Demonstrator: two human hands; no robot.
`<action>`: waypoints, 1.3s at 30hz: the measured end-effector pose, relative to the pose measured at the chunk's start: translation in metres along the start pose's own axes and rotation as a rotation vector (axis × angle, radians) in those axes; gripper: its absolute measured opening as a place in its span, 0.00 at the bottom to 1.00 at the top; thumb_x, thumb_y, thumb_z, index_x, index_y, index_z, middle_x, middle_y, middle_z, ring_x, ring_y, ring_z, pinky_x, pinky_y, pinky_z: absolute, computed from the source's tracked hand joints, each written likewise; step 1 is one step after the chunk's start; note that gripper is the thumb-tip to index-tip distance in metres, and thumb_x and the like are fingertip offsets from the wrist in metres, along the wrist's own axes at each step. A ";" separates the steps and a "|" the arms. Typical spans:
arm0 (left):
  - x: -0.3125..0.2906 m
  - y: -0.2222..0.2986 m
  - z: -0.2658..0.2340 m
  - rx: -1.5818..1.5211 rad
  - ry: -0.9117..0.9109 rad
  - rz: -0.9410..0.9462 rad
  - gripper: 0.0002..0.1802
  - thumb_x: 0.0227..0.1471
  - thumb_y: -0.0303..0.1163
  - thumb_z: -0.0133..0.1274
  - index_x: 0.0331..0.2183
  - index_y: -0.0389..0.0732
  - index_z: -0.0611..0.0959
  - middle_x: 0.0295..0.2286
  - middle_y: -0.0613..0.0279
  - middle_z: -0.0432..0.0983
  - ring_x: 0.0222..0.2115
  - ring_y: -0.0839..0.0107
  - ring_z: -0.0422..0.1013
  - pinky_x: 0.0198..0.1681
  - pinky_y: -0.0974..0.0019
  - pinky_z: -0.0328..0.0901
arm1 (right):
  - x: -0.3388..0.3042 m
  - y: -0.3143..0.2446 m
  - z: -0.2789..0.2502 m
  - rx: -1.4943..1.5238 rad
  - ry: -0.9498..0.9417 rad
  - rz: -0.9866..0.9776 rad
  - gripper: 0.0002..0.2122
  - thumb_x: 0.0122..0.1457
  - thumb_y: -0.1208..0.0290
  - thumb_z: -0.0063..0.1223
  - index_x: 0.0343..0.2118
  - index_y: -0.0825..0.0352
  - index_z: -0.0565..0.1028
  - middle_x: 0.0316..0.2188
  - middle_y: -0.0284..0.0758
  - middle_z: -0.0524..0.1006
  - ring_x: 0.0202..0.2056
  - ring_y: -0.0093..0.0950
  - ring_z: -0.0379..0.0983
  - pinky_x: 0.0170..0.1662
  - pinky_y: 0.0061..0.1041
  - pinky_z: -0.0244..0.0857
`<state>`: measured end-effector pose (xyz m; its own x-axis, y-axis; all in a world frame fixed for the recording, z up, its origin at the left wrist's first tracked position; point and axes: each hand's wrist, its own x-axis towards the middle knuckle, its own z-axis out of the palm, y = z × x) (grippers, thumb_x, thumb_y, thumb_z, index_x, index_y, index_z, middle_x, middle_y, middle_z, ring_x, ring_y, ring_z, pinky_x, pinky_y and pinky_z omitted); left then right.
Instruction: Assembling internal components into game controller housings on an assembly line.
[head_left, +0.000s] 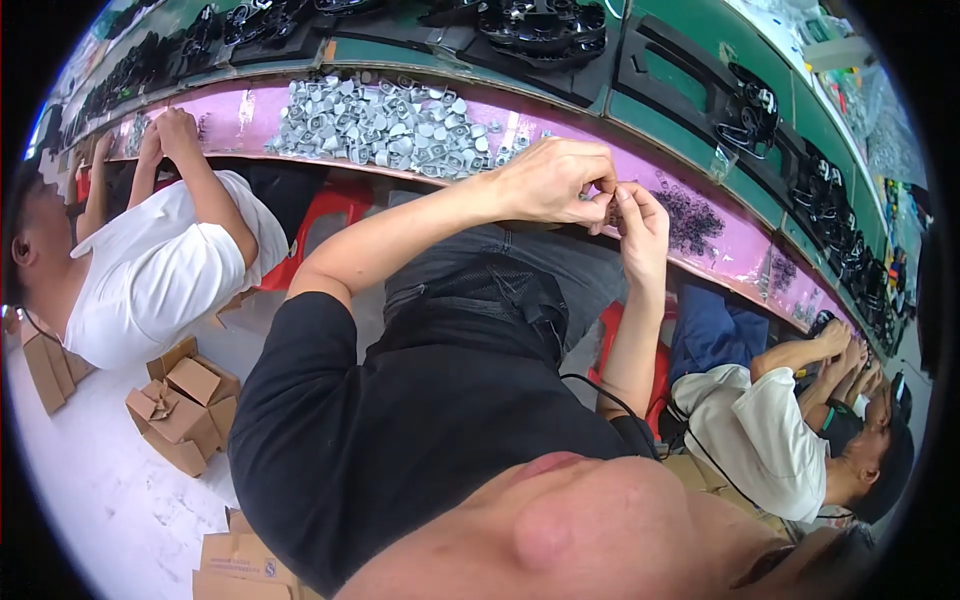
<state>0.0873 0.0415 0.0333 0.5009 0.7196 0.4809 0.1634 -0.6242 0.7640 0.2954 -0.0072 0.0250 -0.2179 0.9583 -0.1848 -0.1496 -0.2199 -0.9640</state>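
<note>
My left hand point(562, 180) and my right hand point(643, 228) meet over the near edge of a pink work surface point(605, 152). Fingertips of both are pinched together and touch, and whatever small piece lies between them is hidden. Left of my hands spreads a heap of small light-grey moulded parts point(375, 125), some with a ring-like opening. Just beyond my right hand is a looser pile of tiny black parts point(690, 222). A few grey pieces lie close to my left wrist.
A green conveyor point(680, 40) carrying glossy black parts point(545, 28) runs along the far side. Co-workers sit at left point(165, 270) and right point(765, 430). Red stools point(325, 215) stand below the bench edge. Cardboard boxes point(185, 405) lie on the floor at left.
</note>
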 end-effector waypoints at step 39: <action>-0.020 0.004 -0.010 -0.603 -0.034 -0.624 0.13 0.66 0.36 0.55 0.40 0.35 0.82 0.28 0.65 0.79 0.26 0.79 0.73 0.27 0.70 0.70 | 0.015 0.007 0.042 -0.023 0.227 -0.294 0.05 0.66 0.82 0.57 0.41 0.77 0.78 0.39 0.35 0.78 0.40 0.24 0.77 0.47 0.22 0.72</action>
<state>0.0694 0.0283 0.0310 0.4964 0.8614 -0.1077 -0.0571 0.1562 0.9861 0.2503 -0.0025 0.0236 0.0512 0.9966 0.0652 -0.1516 0.0723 -0.9858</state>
